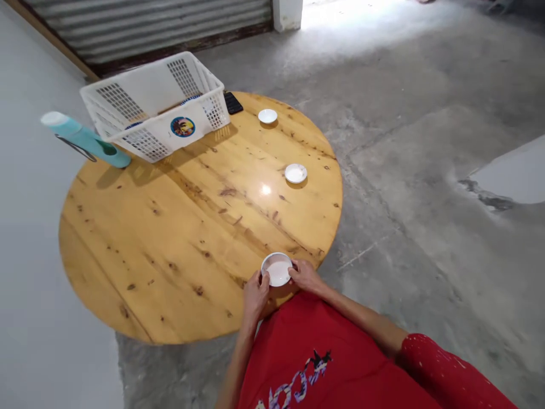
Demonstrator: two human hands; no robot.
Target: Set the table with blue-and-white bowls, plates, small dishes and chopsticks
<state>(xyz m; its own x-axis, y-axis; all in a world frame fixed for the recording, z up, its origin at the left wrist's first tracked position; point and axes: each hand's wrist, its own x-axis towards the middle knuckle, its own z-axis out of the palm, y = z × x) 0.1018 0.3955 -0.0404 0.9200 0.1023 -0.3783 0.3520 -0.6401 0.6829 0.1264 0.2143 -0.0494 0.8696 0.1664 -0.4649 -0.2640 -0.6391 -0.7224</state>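
Note:
A small white bowl (277, 268) sits near the front edge of a round wooden table (179, 238). My left hand (256, 294) grips the bowl's left rim and my right hand (305, 275) grips its right rim, fingers curled on it. Two more small white dishes stand farther off: one (295, 172) near the table's right edge, another (267, 116) at the far side.
A white plastic basket (155, 108) stands at the far left of the table, holding plates with blue rims. A teal bottle (85, 140) lies beside it and a black device (233, 103) behind it. Bare concrete floor (426, 142) surrounds the table. I wear a red shirt (332, 363).

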